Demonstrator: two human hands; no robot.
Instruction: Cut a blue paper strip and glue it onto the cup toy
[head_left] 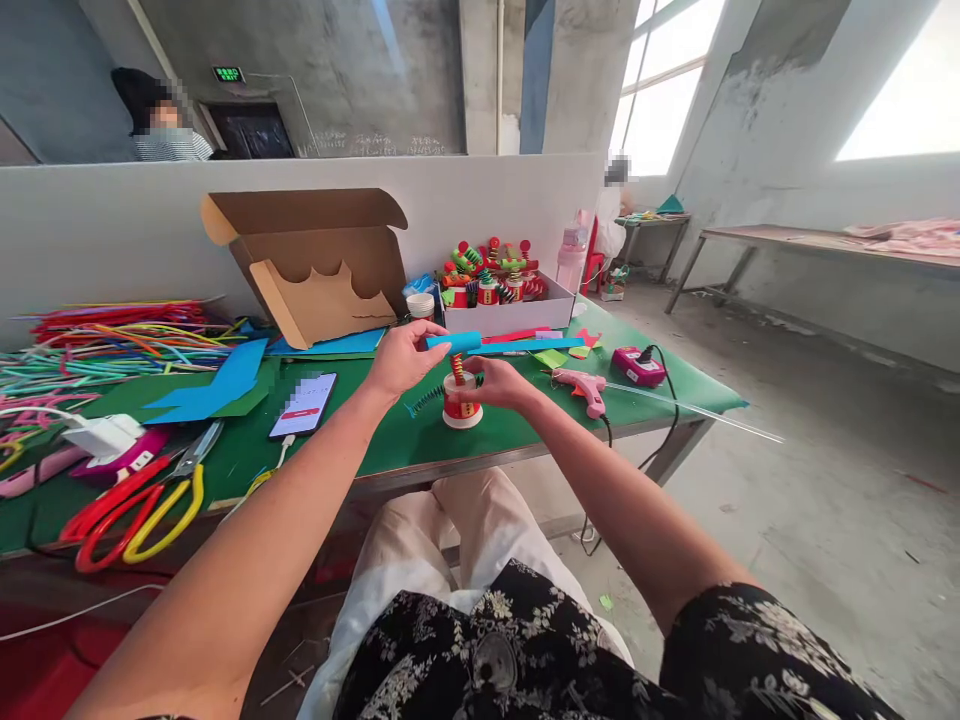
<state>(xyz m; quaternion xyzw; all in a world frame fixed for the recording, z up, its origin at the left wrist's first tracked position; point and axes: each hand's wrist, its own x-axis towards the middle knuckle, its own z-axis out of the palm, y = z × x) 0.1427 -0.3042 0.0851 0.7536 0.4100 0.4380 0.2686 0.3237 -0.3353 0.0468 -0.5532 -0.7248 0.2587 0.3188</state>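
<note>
My left hand (409, 358) pinches a blue piece of paper or foam (454, 342) between thumb and fingers, above a small figure. That figure is a red and white paper cup (462, 412) standing upside down near the table's front edge. A red and gold coil (458, 368) rises from its top, and a dark green coiled arm (429, 400) sticks out to the left. My right hand (501, 384) is closed on the cup's upper right side, its fingertips by the coil. A long blue strip (532, 346) reaches right behind that hand; whether it joins the held piece I cannot tell.
On the right lie a pink glue gun (583, 388) and a magenta power block (637, 366). Left are large scissors (150, 500), a phone (303, 405) and bundled pipe cleaners (135, 340). Behind stand an open cardboard box (315, 260) and a white box (510, 318) of similar figures.
</note>
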